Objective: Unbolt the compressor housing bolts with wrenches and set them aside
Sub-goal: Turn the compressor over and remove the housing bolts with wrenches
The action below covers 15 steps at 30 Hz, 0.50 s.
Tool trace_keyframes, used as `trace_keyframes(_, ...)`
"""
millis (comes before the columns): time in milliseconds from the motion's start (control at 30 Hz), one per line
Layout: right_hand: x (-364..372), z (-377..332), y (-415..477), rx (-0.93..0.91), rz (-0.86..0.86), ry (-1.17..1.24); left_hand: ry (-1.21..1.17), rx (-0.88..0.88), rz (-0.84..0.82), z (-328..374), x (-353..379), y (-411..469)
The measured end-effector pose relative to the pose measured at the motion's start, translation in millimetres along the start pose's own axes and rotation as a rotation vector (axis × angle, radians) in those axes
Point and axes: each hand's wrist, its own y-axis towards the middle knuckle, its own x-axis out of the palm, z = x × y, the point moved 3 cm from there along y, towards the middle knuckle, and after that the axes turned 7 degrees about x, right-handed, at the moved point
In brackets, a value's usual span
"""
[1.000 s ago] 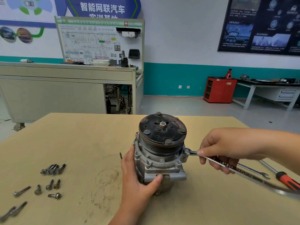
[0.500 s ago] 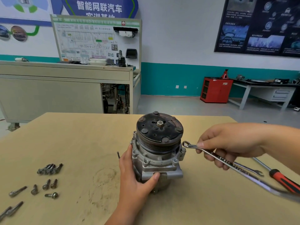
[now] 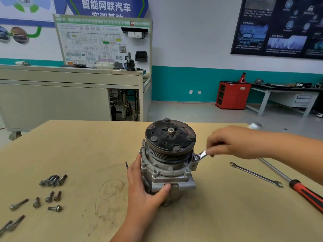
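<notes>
Compressor [image 3: 167,165] of grey cast metal stands upright near the middle of the tan wooden table [image 3: 70,145], capped by a dark, rust-tinged round clutch plate with a pale nut at its centre and a grooved pulley just beneath. Small bolt heads show around the flange below the pulley, and a flat lug juts out low on the front. The left hand [image 3: 143,189] grips the housing from its seven o'clock side, fingers curled round the left wall and the thumb pressed on the front lug. The right hand [image 3: 225,144] comes in from three o'clock, its fingertips pinching a shiny steel ring wrench [image 3: 200,156] close to the head; the ring sits over a bolt on the flange at the compressor's three o'clock edge, and the rest of the shank is hidden behind the hand. Loose bolts [image 3: 52,180] of dull grey steel lie well apart from the compressor toward eight and nine o'clock: a tight cluster side by side, a few shorter ones below it, and longer ones nearer the table's lower-left edge. A thin dark pin [image 3: 126,165] lies just beside the left hand at nine o'clock. At three o'clock a slim silver spare wrench [image 3: 256,175] lies flat on the table, and beyond it, toward four o'clock, a screwdriver [image 3: 305,194] with a red and black handle
</notes>
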Motion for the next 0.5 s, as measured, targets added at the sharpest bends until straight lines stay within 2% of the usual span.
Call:
trace_keyframes(67,-5.8,0.1,6.0,-0.067,0.014,-0.051,-0.002,0.0,-0.001,0.5,0.4,-0.1)
trace_keyframes(100,-7.3,2.7,6.5,-0.044,-0.032,-0.017,-0.003,0.0,-0.003,0.4,0.3,-0.1)
trace_keyframes(133,-7.2,7.0,5.0,0.008,-0.115,0.062,-0.004,0.001,-0.005,0.1,0.0,-0.3)
trace_keyframes(200,-2.0,15.4,-2.7,0.104,-0.305,0.374,-0.011,0.003,-0.008,-0.2,-0.4,-0.4)
trace_keyframes(300,7.7,16.5,-14.5,0.157,-0.437,0.741,-0.032,0.002,-0.006,-0.5,0.5,0.0)
trace_keyframes(500,22.9,-7.2,-18.8,0.142,-0.521,0.926,-0.033,-0.002,-0.002,-1.2,0.7,-0.4)
